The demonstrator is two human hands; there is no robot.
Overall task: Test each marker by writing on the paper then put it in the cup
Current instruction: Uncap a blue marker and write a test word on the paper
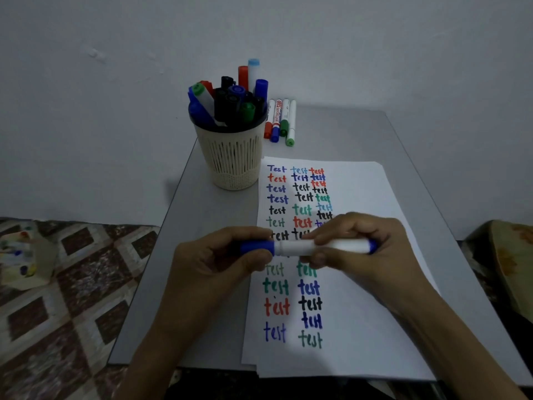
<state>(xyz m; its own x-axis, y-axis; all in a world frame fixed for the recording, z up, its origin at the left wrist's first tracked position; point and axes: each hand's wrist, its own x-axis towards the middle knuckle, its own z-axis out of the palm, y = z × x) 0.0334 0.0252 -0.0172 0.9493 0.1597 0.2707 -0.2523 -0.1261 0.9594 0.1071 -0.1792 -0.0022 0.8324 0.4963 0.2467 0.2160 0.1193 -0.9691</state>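
Blue marker [300, 246] lies level in the air above the paper [375, 327], between your two grips, and its long axis runs from left to right across your body. Your left grip [213, 261] wraps fingers and thumb around the blue cap [257, 247] at the left end. Your right grip [360, 246] pinches the white barrel [346, 245] just beside it, and the blue tail end shows past the right fingers. The cap meets the barrel with no gap that I can see, so I cannot tell whether this is the opening or the closing step. The coming move turns on this axis: I judge that any pull or push on the cap must go straight along the barrel, with the right grip holding firm, and not at an angle. The cup [230, 163] stands on the bench [202, 284] ahead of you and a little to the left, just beside the far left corner of the paper, and it is crowded with markers. Your left grip is the nearer one to it, but it holds only the cap. For the drop, I think, you must first turn the marker from level to upright. Four more markers [279, 119] lie side by side to the right of the cup, well apart from your grips.
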